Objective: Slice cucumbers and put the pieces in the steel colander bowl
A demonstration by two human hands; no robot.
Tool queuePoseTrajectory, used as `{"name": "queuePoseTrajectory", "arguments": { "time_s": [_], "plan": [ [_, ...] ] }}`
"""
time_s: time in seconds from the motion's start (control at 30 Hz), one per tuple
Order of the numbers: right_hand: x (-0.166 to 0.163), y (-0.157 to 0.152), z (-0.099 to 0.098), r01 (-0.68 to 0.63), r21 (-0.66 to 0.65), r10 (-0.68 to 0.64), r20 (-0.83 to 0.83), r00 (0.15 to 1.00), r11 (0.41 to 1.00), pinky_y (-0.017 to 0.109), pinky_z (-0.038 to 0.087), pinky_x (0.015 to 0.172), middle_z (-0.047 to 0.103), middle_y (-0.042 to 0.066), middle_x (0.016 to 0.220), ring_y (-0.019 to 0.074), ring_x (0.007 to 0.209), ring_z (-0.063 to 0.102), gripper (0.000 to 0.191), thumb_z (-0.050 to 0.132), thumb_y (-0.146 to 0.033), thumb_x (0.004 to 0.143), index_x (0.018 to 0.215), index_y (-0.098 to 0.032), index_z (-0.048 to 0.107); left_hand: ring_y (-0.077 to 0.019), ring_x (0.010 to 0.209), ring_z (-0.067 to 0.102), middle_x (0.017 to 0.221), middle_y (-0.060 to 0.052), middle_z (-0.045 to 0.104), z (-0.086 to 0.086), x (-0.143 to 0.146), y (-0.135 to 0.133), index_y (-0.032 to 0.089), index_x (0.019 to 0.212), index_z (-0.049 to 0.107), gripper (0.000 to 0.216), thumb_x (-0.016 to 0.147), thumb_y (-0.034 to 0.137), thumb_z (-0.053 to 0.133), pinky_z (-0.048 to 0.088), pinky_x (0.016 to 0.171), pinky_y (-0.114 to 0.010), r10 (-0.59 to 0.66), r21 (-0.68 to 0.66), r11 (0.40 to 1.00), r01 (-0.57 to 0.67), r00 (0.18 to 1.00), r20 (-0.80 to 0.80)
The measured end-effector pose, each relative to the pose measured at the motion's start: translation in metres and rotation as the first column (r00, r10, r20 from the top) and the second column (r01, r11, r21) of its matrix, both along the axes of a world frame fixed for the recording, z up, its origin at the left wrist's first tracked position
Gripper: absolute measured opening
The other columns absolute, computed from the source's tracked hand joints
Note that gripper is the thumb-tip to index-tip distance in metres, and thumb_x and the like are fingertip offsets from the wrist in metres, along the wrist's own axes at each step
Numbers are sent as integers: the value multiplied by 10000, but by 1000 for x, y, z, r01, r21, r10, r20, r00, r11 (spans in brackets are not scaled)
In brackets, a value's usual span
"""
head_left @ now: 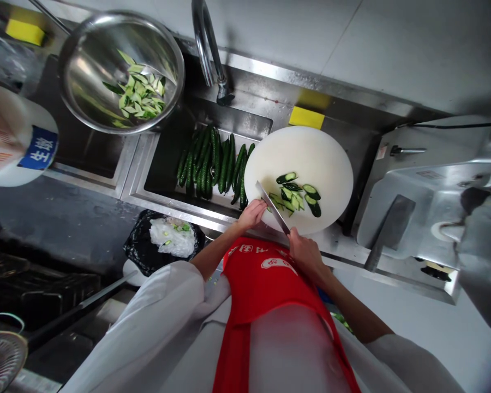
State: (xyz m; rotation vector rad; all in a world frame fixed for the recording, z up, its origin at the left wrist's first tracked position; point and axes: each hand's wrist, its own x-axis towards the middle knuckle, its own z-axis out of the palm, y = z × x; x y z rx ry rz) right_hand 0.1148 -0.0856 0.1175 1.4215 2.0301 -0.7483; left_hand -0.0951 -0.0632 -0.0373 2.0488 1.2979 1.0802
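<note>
My right hand (pixel 303 248) is wrapped around the handle of a kitchen knife (pixel 274 210). Its blade slants up and left over the round white cutting board (pixel 315 150). At the board's near left edge, my left hand (pixel 252 214) has its fingers bent close against the blade. A bit of green shows at those fingertips, seemingly a cucumber piece mostly hidden by the fingers and blade. Right of the knife lie cut cucumber slices (pixel 294 199) and thicker cucumber chunks (pixel 312 200). Several whole cucumbers (pixel 207 161) rest in the sink left of the board.
A steel bowl (pixel 79 82) with cucumber slices stands at the upper left. A faucet (pixel 207 43) arches over the sink (pixel 153 174). Below it sits a black-lined bin (pixel 141 254). To the right, a cleaver (pixel 393 226) lies on a metal machine (pixel 417 191). A white container (pixel 20 128) is far left.
</note>
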Motion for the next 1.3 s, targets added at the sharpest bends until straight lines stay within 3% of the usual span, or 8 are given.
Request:
{"name": "queuePoseTrajectory", "arguments": {
  "time_s": [0.43, 0.53, 0.67, 0.8, 0.87, 0.97, 1.07, 1.3],
  "plan": [
    [-12, 14, -17, 4, 24, -4, 0, 1000, 1000, 269, 349, 661, 711, 106, 875, 208, 779, 678, 264, 278, -291, 1018, 1163, -162, 456, -179, 980, 597, 1013, -115, 654, 4, 6, -6, 136, 1049, 622, 219, 988, 207, 425, 539, 891, -353, 41, 23, 999, -41, 999, -32],
    [-3, 17, -9, 58, 118, -51, -56, 997, 991, 266, 329, 635, 712, 100, 822, 204, 743, 673, 319, 236, -309, 1025, 1153, -151, 483, -169, 940, 607, 966, -96, 652, 27, -3, 4, 151, 1000, 628, 197, 987, 228, 447, 535, 863, -334, 113, 37, 993, -113, 993, -13],
    [15, 7, 2, 31, 159, -18, -83, 996, 987, 263, 325, 619, 709, 99, 775, 215, 744, 679, 340, 227, -296, 1023, 1145, -140, 503, -182, 1008, 577, 1019, -98, 615, 86, -10, 67, 152, 1042, 590, 158, 978, 250, 484, 482, 920, -371, 469, 85, 869, -488, 865, 176],
    [13, -4, -2, -83, 95, 95, -129, 987, 992, 264, 375, 653, 719, 98, 853, 228, 802, 691, 296, 285, -298, 1014, 1181, -164, 489, -187, 1040, 576, 1064, -86, 623, 119, 43, 143, 157, 1031, 616, 139, 936, 183, 517, 479, 929, -360, -14, 55, 998, 14, 1000, 0],
    [5, -7, -8, -110, 67, 118, -129, 985, 992, 268, 403, 683, 718, 109, 894, 235, 836, 694, 281, 336, -302, 1002, 1199, -161, 479, -206, 1083, 560, 1106, -87, 623, 112, 83, 163, 157, 1034, 635, 209, 856, 73, 566, 481, 933, -371, -370, -116, 928, 353, 909, -193],
    [-5, -7, -13, -88, 47, 92, -104, 990, 995, 288, 430, 729, 713, 124, 915, 243, 852, 695, 271, 346, -297, 1000, 1189, -159, 482, -264, 1178, 507, 1224, -81, 590, 88, 129, 172, 193, 1104, 643, 433, 741, -39, 601, 470, 952, -456, -676, -485, 727, 486, 628, -385],
    [-7, -6, -14, -44, 21, 46, -126, 991, 999, 312, 440, 767, 711, 126, 942, 242, 867, 693, 291, 286, -309, 1016, 1195, -174, 470, -270, 1184, 490, 1292, -93, 542, 75, 144, 175, 204, 1159, 630, 498, 707, 0, 687, 464, 966, -467, -734, -591, 666, 455, 541, -411],
    [23, -4, -20, 120, 1, -119, -109, 987, 993, 277, 401, 721, 707, 116, 941, 223, 871, 686, 283, 253, -314, 1026, 1188, -184, 445, -143, 865, 575, 1114, -82, 577, 121, 71, 165, 165, 1279, 524, 462, 838, 211, 654, 511, 817, -274, -358, -298, 894, 335, 933, -26]
  ]
}}
